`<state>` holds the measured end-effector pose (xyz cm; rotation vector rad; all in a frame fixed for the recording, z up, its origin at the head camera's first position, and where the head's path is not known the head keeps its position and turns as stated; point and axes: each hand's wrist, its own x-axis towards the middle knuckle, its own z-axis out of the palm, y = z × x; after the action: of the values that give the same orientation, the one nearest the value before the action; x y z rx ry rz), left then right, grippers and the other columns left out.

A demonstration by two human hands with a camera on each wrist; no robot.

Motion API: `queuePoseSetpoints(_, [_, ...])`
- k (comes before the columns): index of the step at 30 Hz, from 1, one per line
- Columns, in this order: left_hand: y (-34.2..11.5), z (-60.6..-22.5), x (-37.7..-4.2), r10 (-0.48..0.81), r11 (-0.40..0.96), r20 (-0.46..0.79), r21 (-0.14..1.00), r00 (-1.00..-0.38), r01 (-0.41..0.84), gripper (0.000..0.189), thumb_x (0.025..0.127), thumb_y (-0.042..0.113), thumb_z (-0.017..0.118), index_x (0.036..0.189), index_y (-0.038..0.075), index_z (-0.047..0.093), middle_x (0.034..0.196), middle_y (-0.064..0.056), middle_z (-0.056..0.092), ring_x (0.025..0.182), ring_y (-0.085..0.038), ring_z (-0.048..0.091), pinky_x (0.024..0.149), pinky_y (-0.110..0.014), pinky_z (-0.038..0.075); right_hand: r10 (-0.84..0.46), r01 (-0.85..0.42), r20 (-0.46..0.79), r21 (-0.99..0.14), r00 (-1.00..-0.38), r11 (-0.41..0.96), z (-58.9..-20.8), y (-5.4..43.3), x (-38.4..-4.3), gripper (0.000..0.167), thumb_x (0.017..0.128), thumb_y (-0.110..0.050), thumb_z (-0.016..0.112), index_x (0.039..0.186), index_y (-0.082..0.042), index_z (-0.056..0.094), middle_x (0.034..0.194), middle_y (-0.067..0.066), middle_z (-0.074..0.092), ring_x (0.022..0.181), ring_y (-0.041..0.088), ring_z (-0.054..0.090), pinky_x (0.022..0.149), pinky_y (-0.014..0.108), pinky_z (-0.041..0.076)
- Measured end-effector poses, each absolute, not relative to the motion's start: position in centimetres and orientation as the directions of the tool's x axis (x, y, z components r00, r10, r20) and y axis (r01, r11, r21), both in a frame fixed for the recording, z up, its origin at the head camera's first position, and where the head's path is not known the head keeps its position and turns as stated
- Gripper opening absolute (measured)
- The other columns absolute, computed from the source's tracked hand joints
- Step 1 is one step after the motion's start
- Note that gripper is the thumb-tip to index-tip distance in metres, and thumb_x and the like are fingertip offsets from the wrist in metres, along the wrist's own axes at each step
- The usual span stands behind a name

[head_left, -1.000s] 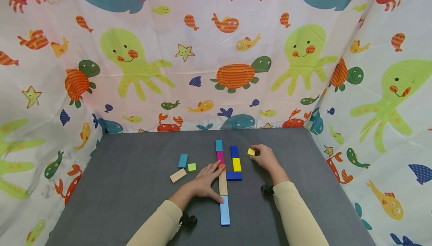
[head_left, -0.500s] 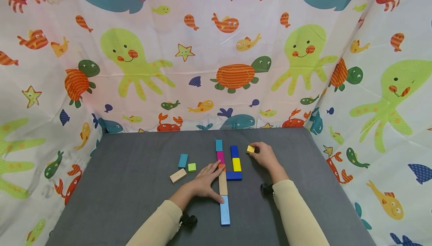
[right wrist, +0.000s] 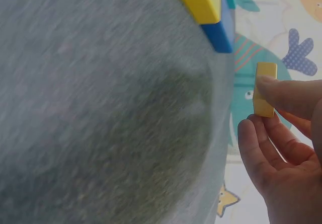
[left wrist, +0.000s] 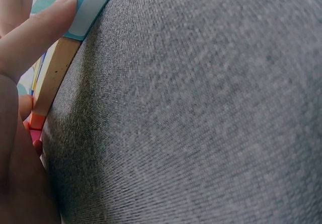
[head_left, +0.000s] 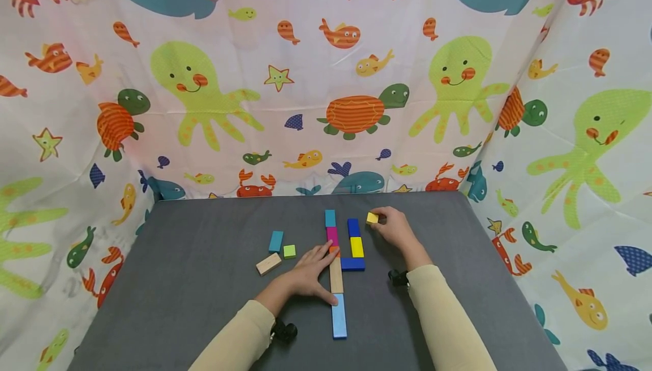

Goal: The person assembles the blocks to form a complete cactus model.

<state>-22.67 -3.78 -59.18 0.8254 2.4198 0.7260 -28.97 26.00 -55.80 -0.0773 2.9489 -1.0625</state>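
Observation:
My right hand (head_left: 399,231) pinches a small yellow block (head_left: 372,218) between thumb and fingers, right of the far end of a dark blue block (head_left: 354,227). In the right wrist view the yellow block (right wrist: 263,106) shows upright against the curtain. My left hand (head_left: 305,277) spreads along a straight row of blocks, its thumb on the light blue block (head_left: 339,320) and its fingertips at the orange block (head_left: 334,251). A plain wooden block (head_left: 336,276) lies between these two. Magenta (head_left: 331,235) and teal (head_left: 330,218) blocks continue the row away from me.
Right of the row, a yellow block (head_left: 357,247) joins the dark blue one to a crosswise dark blue block (head_left: 353,264). Loose teal (head_left: 275,241), green (head_left: 289,251) and wooden blocks (head_left: 268,264) lie left on the grey tabletop (head_left: 193,280). A patterned curtain (head_left: 311,94) stands behind.
My right hand has moved left and slightly away from me with the small yellow block, nearer the dark blue block. The left hand and the row have stayed put.

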Motion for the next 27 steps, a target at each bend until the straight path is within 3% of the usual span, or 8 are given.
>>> queuePoseSetpoints(27, [-3.8,-59.6,-22.9,0.664,0.677,-0.251,0.602,-0.705,0.423,0.128,0.074,0.067,0.088,0.172,0.03,0.014,0.18,0.004,-0.004,0.162,-0.037,0.012,0.129,-0.061,0.009,-0.104,-0.074,-0.004,-0.665,-0.995,0.743,-54.5,21.6,-31.6,0.037,0.099,-0.016,0.076,0.134,-0.005,0.072,0.131,0.017,0.07,0.118,0.035,0.066,0.1,0.049,0.058])
